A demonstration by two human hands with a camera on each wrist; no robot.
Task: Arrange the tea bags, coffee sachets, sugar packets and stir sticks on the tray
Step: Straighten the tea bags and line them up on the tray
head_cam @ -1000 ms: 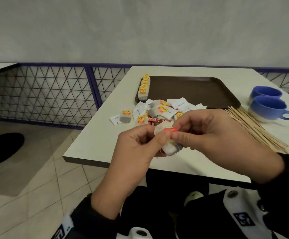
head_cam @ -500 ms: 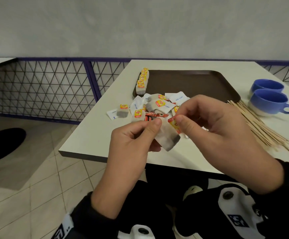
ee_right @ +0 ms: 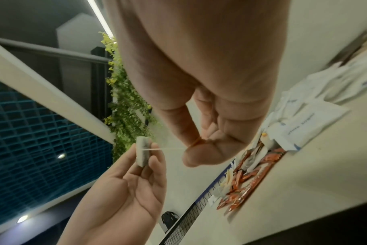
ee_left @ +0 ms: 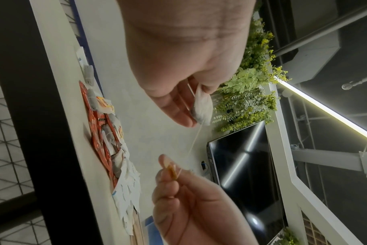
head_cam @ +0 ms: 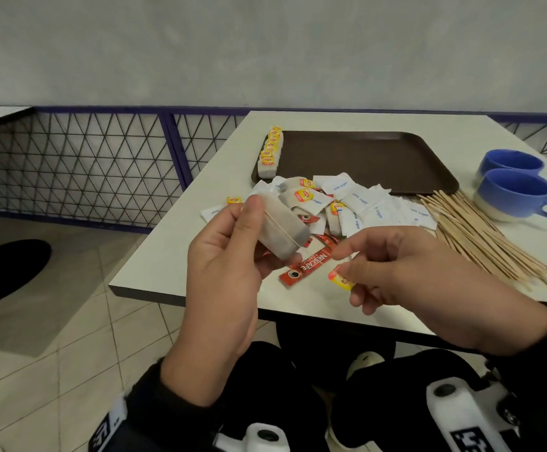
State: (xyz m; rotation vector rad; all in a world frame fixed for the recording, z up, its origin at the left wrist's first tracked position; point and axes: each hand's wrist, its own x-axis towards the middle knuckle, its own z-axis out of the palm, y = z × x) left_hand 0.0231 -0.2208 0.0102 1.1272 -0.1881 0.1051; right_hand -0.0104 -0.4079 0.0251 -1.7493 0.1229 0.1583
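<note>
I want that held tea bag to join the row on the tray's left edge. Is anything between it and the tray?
Yes. The loose pile of sugar packets, tea bags and coffee sachets lies on the table between the tea bag and the tray; lifted over it, nothing visible blocks the way.

Brown tray (head_cam: pixel 363 158), white table (head_cam: pixel 174 249), red sachets (head_cam: pixel 311 264), blue-and-white cups (head_cam: pixel 513 194), yellow-red tags (head_cam: pixel 270 148), white sugar packets (head_cam: pixel 360 199).

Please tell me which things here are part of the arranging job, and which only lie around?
Part of the job:
- tea bag held by left hand, its tag pinched by right hand
- row of tea bags on brown tray
- sugar packets
- coffee sachets
- stir sticks

Just lying about:
- two blue cups
</note>
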